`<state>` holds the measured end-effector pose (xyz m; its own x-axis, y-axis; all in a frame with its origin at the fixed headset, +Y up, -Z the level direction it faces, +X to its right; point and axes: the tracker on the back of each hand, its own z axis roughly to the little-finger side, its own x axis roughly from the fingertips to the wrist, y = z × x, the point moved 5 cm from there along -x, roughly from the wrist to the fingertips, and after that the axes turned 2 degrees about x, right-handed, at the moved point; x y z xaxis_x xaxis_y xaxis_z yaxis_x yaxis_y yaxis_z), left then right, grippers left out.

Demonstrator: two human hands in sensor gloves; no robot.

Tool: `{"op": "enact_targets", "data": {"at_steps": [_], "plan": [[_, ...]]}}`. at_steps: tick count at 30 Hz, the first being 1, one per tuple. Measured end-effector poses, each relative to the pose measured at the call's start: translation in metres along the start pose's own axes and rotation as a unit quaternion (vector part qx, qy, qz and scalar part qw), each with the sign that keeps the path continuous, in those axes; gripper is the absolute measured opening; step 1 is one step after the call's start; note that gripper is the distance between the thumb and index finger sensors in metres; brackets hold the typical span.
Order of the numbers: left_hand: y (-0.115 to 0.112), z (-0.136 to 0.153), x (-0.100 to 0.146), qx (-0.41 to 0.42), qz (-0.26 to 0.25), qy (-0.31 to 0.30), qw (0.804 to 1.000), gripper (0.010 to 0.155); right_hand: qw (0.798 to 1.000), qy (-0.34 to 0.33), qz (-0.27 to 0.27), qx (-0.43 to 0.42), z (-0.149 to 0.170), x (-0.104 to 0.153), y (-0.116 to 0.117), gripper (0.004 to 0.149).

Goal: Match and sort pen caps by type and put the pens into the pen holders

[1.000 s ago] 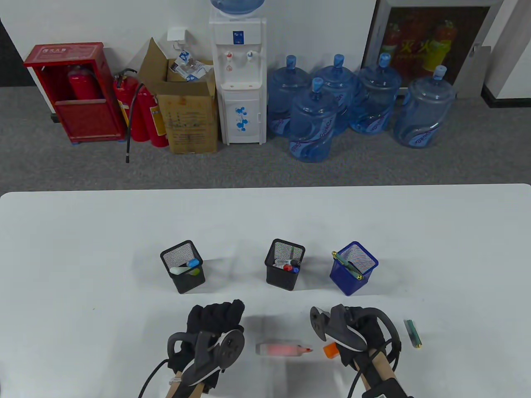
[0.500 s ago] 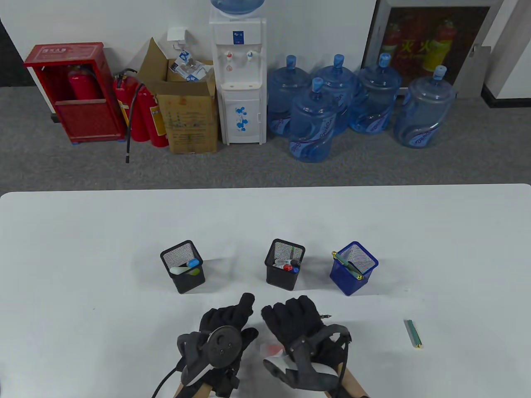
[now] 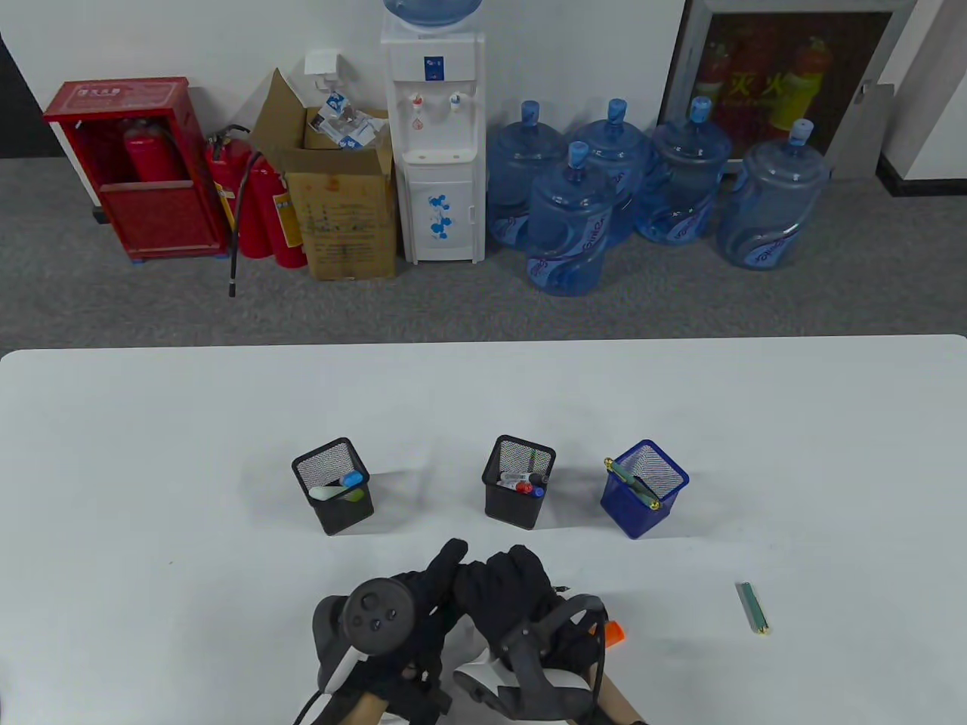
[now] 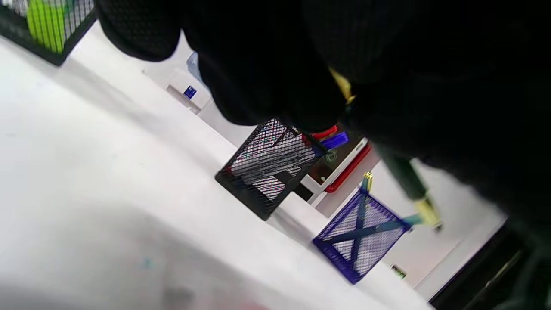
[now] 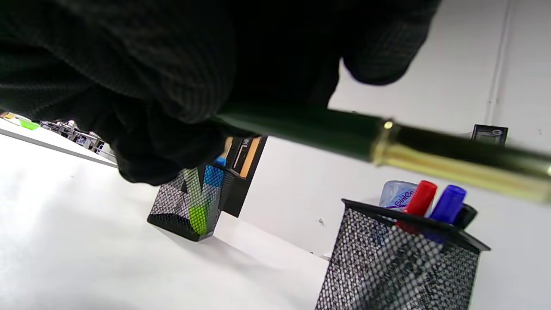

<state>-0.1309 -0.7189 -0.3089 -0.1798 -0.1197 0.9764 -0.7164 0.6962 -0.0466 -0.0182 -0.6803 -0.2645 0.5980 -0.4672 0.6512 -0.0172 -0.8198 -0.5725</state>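
Low in the table view my two gloved hands meet. My right hand [image 3: 506, 585] grips a dark green pen with gold trim [image 5: 327, 125]; its uncapped tip [image 3: 560, 587] pokes out to the right. My left hand [image 3: 442, 578] curls its fingers round the pen's rear end [image 4: 344, 88]. The pen's green cap [image 3: 752, 606] lies alone on the table to the right. An orange cap [image 3: 616, 633] shows beside my right wrist. The orange highlighter is hidden under my hands.
Three holders stand in a row beyond my hands: a black mesh one [image 3: 344, 517] with highlighters, a black mesh one [image 3: 514, 512] with markers, and a blue one [image 3: 638, 517] with green pens. Water bottles and boxes stand on the floor behind the table.
My hands came together from either side of the orange highlighter and now cover it. The left hand turned its tracker upward and reached onto the green pen in the right hand.
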Motion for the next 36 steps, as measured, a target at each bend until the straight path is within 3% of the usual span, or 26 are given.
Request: {"op": "enact_targets", "data": {"at_steps": [8,11,13,17,21,26,31,36], "plan": [[0.013,0.001,0.0,-0.037,-0.045,-0.009,0.998,0.062,1.0,0.02,-0.019,-0.002,0.019,0.004,0.005,0.064],[0.02,0.005,0.001,-0.037,-0.061,-0.004,0.997,0.06,0.998,0.055,-0.034,-0.01,0.051,0.012,0.009,0.059],[0.024,0.007,0.002,-0.049,-0.071,-0.003,0.996,0.059,0.994,0.096,-0.05,0.002,0.082,0.021,0.015,0.049],[0.022,0.003,0.002,-0.073,-0.071,-0.013,0.995,0.056,0.978,0.173,-0.116,0.03,0.15,0.05,0.036,0.048],[0.023,0.005,0.002,-0.064,-0.073,-0.01,0.995,0.054,0.942,0.252,-0.207,0.073,0.212,0.089,0.055,0.053],[0.028,0.012,0.002,-0.045,-0.082,-0.002,0.996,0.053,0.89,0.32,-0.306,0.111,0.261,0.132,0.07,0.072],[0.028,0.014,0.002,-0.051,-0.082,-0.004,0.995,0.053,0.822,0.371,-0.415,0.115,0.284,0.164,0.087,0.08],[0.025,0.015,0.002,-0.064,-0.082,-0.003,0.995,0.053,0.791,0.399,-0.454,0.094,0.288,0.179,0.104,0.079]]}}
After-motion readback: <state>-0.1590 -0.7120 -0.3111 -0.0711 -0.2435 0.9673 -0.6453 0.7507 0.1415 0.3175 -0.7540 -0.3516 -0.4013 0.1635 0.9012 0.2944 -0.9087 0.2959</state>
